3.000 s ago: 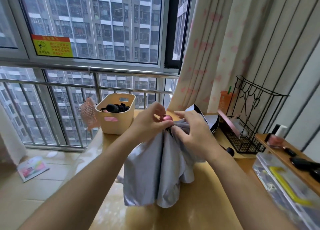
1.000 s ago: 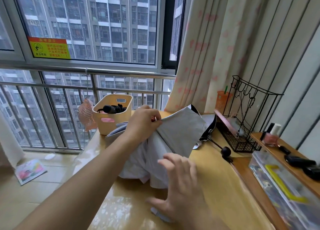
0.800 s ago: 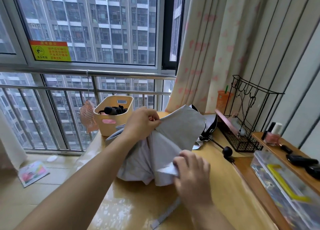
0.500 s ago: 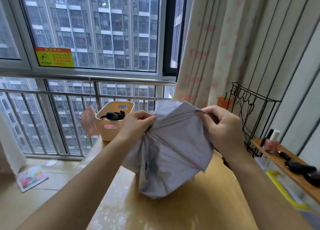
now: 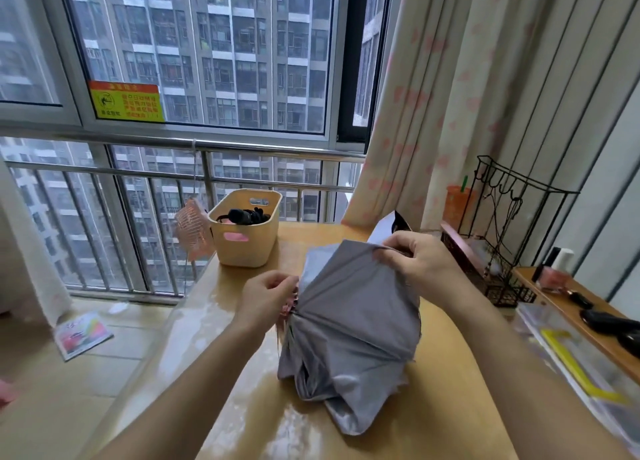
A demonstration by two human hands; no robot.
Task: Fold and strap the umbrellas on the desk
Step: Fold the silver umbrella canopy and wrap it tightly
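Left hand (image 5: 266, 298) and right hand (image 5: 420, 260) bare; both forearms bare likewise, uncovered along all the length in view, near edge to wrist.

Umbrella (image 5: 353, 331): thin grey cloth, smooth, with a soft sheen along its creases. Worktop (image 5: 263, 425): wood-toned and highly glossy, with window light mirrored on it. Basket (image 5: 246, 248): cream plastic, smooth and matt. Rack (image 5: 512, 237): thin black wire, matt metal. Railing (image 5: 259, 148): bright, polished metal tube. Curtain (image 5: 433, 95): matt woven cloth, cream with a pink print. Box (image 5: 588, 352): clear, glossy plastic. Booklet (image 5: 83, 333) on the floor: glossy printed paper.
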